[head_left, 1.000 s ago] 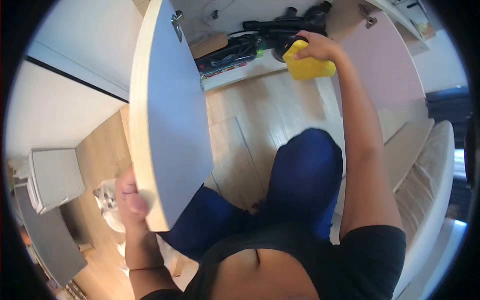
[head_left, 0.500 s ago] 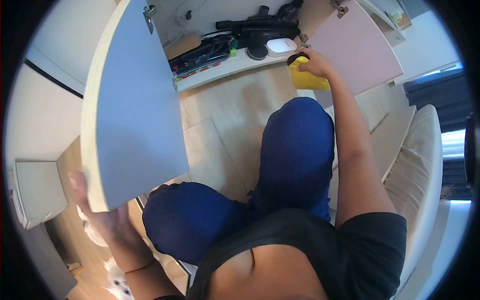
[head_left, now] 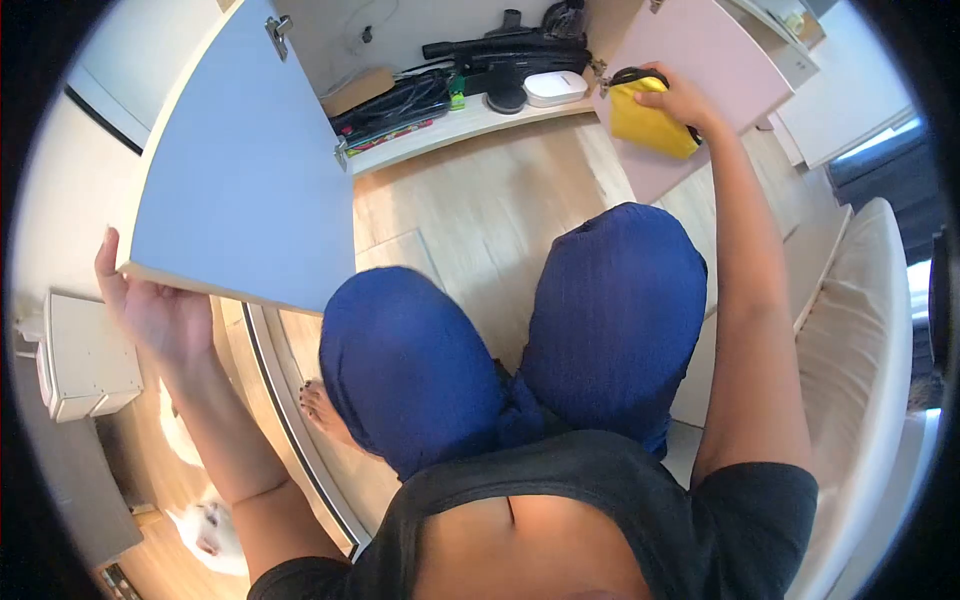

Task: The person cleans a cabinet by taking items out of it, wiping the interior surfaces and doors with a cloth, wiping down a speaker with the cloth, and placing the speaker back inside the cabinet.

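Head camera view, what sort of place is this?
Most likely a room in a home: there's an open cupboard with stored items, a white furry pet, wood-look floor and a pale cushion.

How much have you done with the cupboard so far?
The blue door and pink door stand open, and a white box sits on the shelf. The right hand holds the yellow thing; the left hand is at the blue door's corner. Maybe left: the yellow thing isn't put down, and neither door is shut.

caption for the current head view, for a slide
Left hand on the blue door, right hand holding a yellow pouch
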`<move>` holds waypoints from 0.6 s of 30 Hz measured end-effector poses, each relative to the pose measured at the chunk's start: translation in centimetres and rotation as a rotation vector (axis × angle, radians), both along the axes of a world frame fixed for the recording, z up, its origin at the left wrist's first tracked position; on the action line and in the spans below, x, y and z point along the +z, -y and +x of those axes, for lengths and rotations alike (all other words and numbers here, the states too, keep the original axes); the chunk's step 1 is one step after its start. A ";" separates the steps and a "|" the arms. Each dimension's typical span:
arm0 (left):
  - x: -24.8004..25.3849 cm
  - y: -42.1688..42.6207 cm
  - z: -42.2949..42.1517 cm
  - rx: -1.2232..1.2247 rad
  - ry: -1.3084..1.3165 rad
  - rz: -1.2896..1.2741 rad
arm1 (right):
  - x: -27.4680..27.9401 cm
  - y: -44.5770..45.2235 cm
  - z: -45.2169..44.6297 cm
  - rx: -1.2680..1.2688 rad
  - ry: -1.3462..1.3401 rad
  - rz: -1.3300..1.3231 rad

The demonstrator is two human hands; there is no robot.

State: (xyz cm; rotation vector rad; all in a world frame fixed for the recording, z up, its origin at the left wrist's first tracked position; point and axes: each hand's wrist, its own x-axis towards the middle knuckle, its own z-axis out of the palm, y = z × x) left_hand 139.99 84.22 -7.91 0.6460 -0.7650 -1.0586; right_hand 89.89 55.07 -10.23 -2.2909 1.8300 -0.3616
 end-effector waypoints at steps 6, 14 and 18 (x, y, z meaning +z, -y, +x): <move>1.0 0.1 -2.4 0.273 -0.065 0.139 | 3.0 -5.6 2.3 0.079 -0.024 0.037; -0.7 0.6 -2.2 0.524 0.163 0.081 | 2.1 -7.8 5.0 0.215 0.027 -0.095; -0.1 -0.7 -5.3 1.066 0.509 -0.001 | 1.2 -6.5 8.1 0.273 0.010 -0.146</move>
